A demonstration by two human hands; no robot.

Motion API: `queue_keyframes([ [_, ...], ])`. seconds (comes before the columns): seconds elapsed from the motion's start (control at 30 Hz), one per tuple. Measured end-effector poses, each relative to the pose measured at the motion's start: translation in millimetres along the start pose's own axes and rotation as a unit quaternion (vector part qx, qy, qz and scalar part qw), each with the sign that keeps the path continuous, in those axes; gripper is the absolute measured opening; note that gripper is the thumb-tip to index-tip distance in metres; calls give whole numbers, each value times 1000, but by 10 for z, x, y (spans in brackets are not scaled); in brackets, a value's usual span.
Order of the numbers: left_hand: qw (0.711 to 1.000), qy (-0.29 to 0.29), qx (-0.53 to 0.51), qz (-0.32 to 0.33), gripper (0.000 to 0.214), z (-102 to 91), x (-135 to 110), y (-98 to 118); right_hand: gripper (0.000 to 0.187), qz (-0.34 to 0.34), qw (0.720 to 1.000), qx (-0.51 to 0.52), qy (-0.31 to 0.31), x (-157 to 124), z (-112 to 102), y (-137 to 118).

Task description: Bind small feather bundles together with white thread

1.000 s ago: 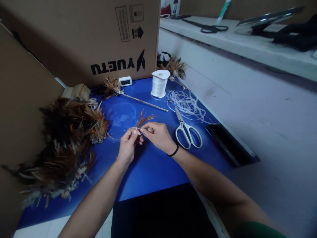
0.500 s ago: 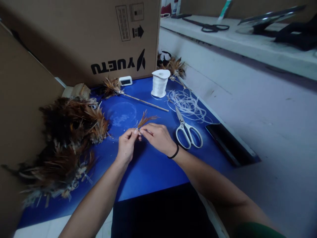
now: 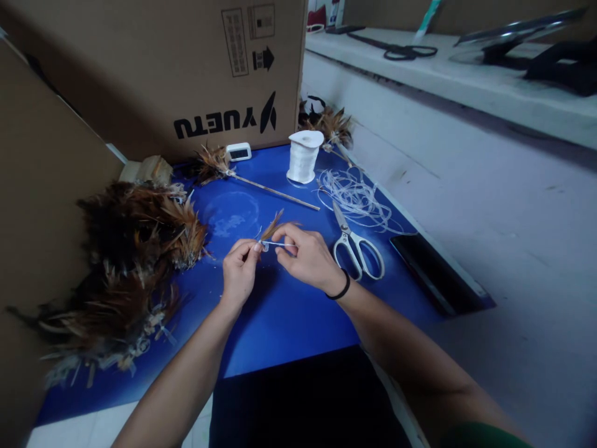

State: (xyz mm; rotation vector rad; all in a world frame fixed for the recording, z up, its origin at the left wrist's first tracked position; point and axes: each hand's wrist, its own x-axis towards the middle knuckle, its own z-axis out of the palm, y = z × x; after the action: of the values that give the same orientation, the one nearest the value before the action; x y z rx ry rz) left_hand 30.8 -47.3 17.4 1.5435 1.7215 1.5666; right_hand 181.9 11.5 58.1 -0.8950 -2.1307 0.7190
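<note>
Between thumb and fingertips, my left hand [image 3: 240, 267] pinches the base of a small bunch of brown feathers [image 3: 273, 229] above the blue table. A thin white ribbon [image 3: 280, 244] runs from that base, with a small loop near the left thumb. My right hand [image 3: 308, 255], wearing a black band at the wrist, is closed on the ribbon's other side and draws it taut. Just right of that hand lie the scissors [image 3: 357, 246] with white handles. Behind them is a loose tangle of white ribbon [image 3: 357, 196].
Feather piles [image 3: 144, 230] cover the table's left side. A feathered stick [image 3: 275, 191], a white spool [image 3: 304, 158] and a small digital display [image 3: 239, 152] stand or lie toward the back. A large cardboard box [image 3: 153, 74] rises behind. A dark flat device [image 3: 426, 274] lies at right.
My right hand has moved right, away from my left fingertips, pulling out a length of ribbon. My left hand keeps its pinch on the feathers. The view has shifted slightly.
</note>
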Motion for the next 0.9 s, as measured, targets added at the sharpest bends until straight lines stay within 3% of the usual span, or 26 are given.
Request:
queue_keyframes([
  [0.2,997,16,63,43,23,-17,-3,34,5,40,997,62,5,0,5,7],
  [0.3,996,33,62,50,23,-11,-12,52,15,45,995,88,-21,2,43,51],
  [0.5,998,42,-39,2,25,52,-36,8,19,30,992,101,-70,21,130,150],
  [0.67,992,48,-106,-44,22,119,-53,-73,18,23,991,120,-63,26,183,169],
  [0.9,998,38,-47,-22,24,70,-35,-8,17,46,989,138,-38,36,191,129],
])
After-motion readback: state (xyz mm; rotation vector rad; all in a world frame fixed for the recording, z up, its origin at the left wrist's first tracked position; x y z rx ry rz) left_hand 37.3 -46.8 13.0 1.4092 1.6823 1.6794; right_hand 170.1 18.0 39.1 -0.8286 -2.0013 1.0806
